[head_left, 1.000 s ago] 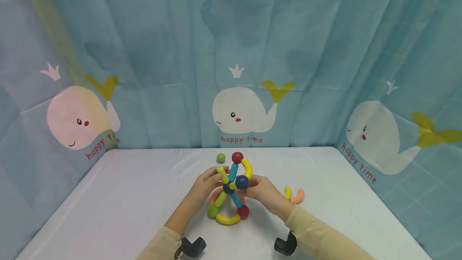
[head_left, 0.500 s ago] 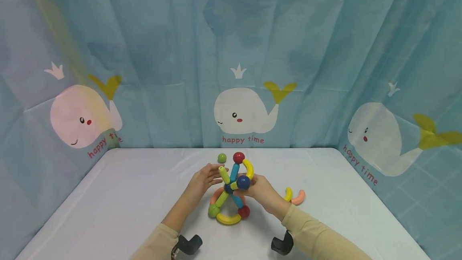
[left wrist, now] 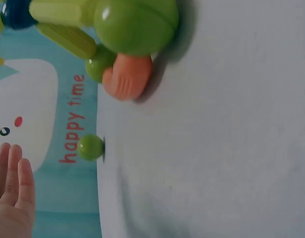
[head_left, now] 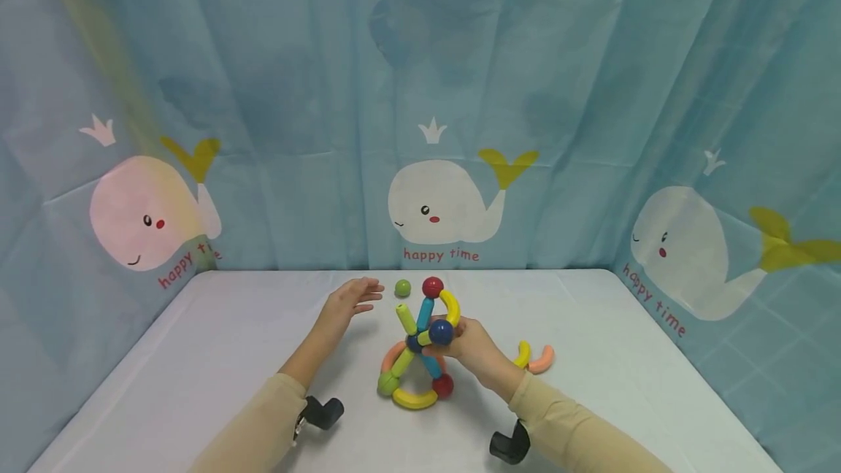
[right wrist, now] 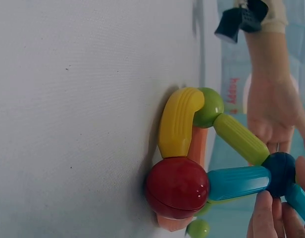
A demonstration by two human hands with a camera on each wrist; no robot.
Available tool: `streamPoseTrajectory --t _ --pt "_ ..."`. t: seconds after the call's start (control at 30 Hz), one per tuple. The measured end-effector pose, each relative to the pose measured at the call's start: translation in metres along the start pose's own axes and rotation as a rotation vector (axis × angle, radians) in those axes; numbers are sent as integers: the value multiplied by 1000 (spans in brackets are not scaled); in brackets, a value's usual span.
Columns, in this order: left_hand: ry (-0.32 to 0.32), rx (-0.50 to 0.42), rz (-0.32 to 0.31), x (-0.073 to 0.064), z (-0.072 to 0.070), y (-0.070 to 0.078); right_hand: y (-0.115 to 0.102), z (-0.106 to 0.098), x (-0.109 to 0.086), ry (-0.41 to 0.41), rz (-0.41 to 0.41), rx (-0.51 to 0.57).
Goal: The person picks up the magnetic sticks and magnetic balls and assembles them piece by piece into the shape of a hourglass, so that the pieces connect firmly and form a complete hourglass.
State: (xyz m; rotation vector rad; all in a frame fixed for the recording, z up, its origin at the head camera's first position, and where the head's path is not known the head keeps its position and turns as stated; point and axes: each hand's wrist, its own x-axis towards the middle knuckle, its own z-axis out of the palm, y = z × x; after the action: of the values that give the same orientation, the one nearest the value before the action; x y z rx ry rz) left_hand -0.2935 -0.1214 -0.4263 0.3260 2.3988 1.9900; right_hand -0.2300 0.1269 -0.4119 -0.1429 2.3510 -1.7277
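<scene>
A ball-and-stick building toy (head_left: 404,363) stands mid-table on a ring of curved sticks and balls. From its central dark blue ball (right wrist: 280,173), straight green and blue sticks branch up and down. My right hand (head_left: 471,347) holds it from the right; in the right wrist view its fingers (right wrist: 264,213) and thumb are around that ball. Up top, a red ball (head_left: 433,287), a yellow curved stick (head_left: 450,306) and another blue ball (head_left: 441,332) form an arc. My left hand (head_left: 346,299) is off the toy, fingers extended, left of a loose green ball (head_left: 402,287).
To the right, beyond my right wrist, lie a yellow curved stick (head_left: 523,353) and an orange curved stick (head_left: 542,360). The white table (head_left: 250,356) ends at the back against a blue curtain (head_left: 296,166) printed with whales. A black wrist camera hangs under each forearm.
My left hand has let go of the toy's upper left side and moved away to the left and back. The right hand keeps its hold; the toy stays in place.
</scene>
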Motion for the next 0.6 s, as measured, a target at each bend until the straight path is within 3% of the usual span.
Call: streamPoseTrajectory --t 0.13,0.37,0.6 --pt "17 68 -21 14 -3 -2 1 2 0 11 3 -12" --pt "-9 214 -67 41 1 -4 3 2 1 15 -6 -25" --pt "-12 271 -111 68 5 -14 3 3 2 21 -8 -53"
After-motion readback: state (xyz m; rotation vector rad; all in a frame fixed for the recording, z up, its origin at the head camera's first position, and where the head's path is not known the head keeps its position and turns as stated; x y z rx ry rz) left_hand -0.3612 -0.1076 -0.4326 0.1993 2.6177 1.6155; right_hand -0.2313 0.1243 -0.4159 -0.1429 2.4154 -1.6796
